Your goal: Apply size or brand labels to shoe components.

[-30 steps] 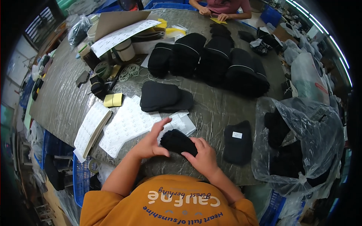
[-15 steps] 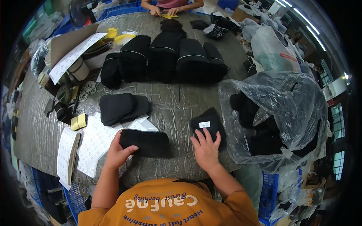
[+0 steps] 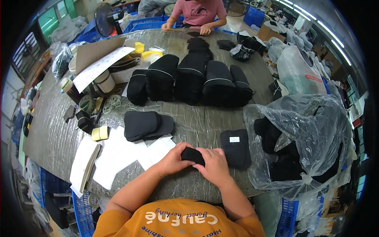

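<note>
Between my two hands, close to my body, is a small stack of black fabric pieces [image 3: 193, 155]. My left hand [image 3: 173, 160] grips its left end, and my right hand [image 3: 214, 165] is closed round its right end; part of the stack is hidden by the fingers. Right of my right hand, a flat black stack [image 3: 235, 154] with a small white label lies on the table, apart from the hand. Beyond my left hand, black fabric pieces [image 3: 140, 125] overlap one another beside white sheets of paper [image 3: 115, 160].
Several tied black bundles [image 3: 192, 85] stand across the middle of the table [image 3: 189, 120]. A clear plastic bag [image 3: 312, 136] with black pieces sits at the right. String [image 3: 112, 102] and a yellow roll [image 3: 100, 133] lie left. A co-worker's hand [image 3: 205, 29] is at the far edge.
My right hand has left the labelled stack and moved left onto the black stack in my left hand. That stack has shifted right and turned. The whole view has also shifted.
</note>
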{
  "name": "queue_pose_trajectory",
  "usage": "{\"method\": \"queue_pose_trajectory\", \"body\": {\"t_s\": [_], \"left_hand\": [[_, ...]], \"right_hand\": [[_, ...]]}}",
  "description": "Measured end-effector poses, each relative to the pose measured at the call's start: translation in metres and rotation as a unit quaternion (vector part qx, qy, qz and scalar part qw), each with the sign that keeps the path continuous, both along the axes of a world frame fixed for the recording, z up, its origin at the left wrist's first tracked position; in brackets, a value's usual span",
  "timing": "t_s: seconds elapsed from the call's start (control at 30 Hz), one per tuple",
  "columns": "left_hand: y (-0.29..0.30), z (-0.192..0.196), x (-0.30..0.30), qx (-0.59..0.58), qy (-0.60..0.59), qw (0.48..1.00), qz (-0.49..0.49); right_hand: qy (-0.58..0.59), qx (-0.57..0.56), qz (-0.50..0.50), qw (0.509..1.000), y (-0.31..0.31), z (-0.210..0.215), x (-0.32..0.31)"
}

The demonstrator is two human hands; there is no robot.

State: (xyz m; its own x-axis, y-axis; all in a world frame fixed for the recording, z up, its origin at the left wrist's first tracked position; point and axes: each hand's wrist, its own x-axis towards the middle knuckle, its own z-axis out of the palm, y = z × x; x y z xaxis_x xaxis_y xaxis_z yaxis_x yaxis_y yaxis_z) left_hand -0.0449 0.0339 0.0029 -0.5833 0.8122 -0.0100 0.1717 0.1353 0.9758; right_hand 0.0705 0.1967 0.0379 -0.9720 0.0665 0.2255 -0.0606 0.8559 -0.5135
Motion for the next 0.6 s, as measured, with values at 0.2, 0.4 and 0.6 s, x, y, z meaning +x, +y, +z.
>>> {"method": "queue_pose_trajectory", "body": {"t_s": [0.2, 0.4, 0.6], "left_hand": [[-0.024, 0.016, -0.018, 0.091, 0.089, 0.991, 0.047], [-0.020, 0.038, -0.028, 0.018, 0.105, 0.994, -0.010], [0.002, 0.026, -0.035, -0.004, 0.070, 0.993, 0.096]], "right_hand": [[-0.005, -0.028, -0.006, 1.000, -0.005, -0.003, -0.011], [-0.024, -0.026, 0.040, 0.999, 0.003, 0.006, -0.019], [-0.090, 0.013, 0.041, 0.995, 0.010, 0.012, -0.028]]}}
